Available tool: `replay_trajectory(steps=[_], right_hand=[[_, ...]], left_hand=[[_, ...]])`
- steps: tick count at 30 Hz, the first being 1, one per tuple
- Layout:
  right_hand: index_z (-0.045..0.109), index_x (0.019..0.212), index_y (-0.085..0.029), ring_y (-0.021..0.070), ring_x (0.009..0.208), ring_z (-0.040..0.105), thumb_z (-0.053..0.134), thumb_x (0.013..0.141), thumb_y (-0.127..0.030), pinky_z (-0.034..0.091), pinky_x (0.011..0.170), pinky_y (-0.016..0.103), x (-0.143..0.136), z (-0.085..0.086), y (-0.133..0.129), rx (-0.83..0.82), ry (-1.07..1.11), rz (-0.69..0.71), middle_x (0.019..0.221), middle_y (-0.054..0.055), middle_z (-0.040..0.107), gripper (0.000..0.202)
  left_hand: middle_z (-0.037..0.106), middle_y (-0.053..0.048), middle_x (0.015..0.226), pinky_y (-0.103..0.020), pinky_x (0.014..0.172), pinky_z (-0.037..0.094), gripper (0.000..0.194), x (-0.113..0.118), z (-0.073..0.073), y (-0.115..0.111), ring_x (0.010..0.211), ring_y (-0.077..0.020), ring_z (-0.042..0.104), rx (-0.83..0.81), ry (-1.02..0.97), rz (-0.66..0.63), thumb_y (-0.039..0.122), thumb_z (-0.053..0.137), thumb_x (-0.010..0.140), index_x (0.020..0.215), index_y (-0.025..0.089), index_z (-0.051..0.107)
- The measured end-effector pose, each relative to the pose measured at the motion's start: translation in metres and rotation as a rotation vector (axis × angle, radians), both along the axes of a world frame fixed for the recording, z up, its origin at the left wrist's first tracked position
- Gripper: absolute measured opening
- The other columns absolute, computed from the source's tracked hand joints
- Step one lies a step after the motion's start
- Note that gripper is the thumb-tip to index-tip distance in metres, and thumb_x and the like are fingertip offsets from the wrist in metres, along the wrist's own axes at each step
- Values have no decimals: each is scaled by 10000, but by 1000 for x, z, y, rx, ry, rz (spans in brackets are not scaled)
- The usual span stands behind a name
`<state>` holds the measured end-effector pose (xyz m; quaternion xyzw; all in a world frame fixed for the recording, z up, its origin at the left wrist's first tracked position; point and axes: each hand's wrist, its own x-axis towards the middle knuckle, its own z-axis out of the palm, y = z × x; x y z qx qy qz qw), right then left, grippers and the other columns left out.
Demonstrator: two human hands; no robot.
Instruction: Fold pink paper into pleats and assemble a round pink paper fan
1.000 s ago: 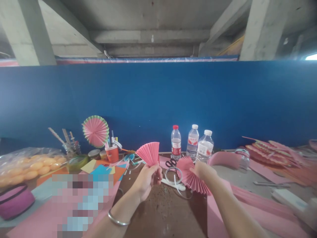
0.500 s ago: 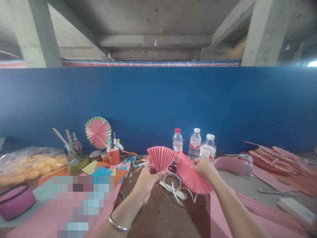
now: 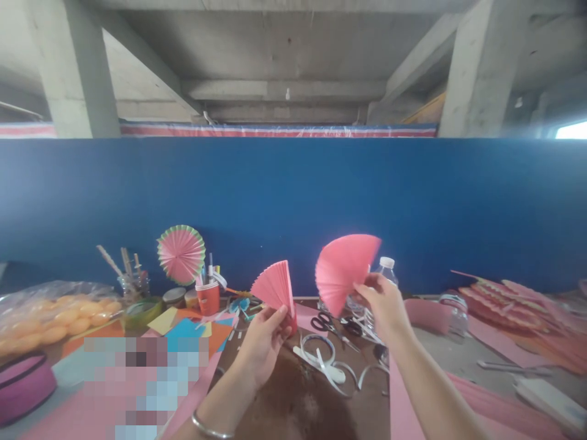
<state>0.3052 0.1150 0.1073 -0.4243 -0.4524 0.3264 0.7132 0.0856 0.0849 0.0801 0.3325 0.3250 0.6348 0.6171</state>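
Observation:
Two pleated pink paper fans are held up above the table, apart from each other. My left hand [image 3: 263,339] pinches the smaller pleated paper fan [image 3: 275,284] near its lower end, its folds partly spread. In the fingers of my right hand [image 3: 378,299] is a wider-spread pink paper fan [image 3: 343,266], raised higher and in front of the bottles. Below them on the brown table lie scissors [image 3: 334,330], a roll of white tape [image 3: 318,349] and a white flat-handled tool [image 3: 339,374] among loose strips.
A finished round paper fan [image 3: 181,255] stands at the back left by a red cup of pens [image 3: 209,298]. Bagged orange balls [image 3: 64,318] lie far left. A bottle [image 3: 387,269] stands behind my right hand; more pleated fans [image 3: 504,308] are piled at the right.
My right hand has lifted its fan and turned it upright, uncovering the scissors. The left fan has turned and narrowed, tilting leftward. The view has tipped slightly upward.

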Motion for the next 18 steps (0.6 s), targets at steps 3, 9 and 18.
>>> replay_trajectory(steps=[3, 9, 18], right_hand=[[626, 695, -121, 212, 651, 649, 775, 524, -222, 538, 629, 314, -22, -9, 3, -56, 380, 223, 670, 60, 671, 248], [652, 668, -134, 170, 712, 654, 790, 531, -196, 523, 683, 242, -70, -26, -10, -113, 635, 344, 702, 37, 691, 204], [638, 612, -153, 132, 576, 566, 713, 591, -184, 437, 552, 231, -107, -37, -35, -171, 513, 612, 651, 0, 644, 84]], left_hand=[[641, -1, 728, -186, 645, 463, 216, 8, 1, -7, 665, -84, 585, 11, -56, 37, 224, 790, 590, 731, 143, 649], [647, -11, 684, -198, 677, 450, 169, 19, 3, -21, 662, -106, 588, 49, 52, 2, 206, 775, 601, 701, 136, 659], [627, -20, 618, -242, 646, 439, 140, 20, 5, -27, 618, -137, 562, 219, 257, 3, 267, 703, 670, 659, 135, 657]])
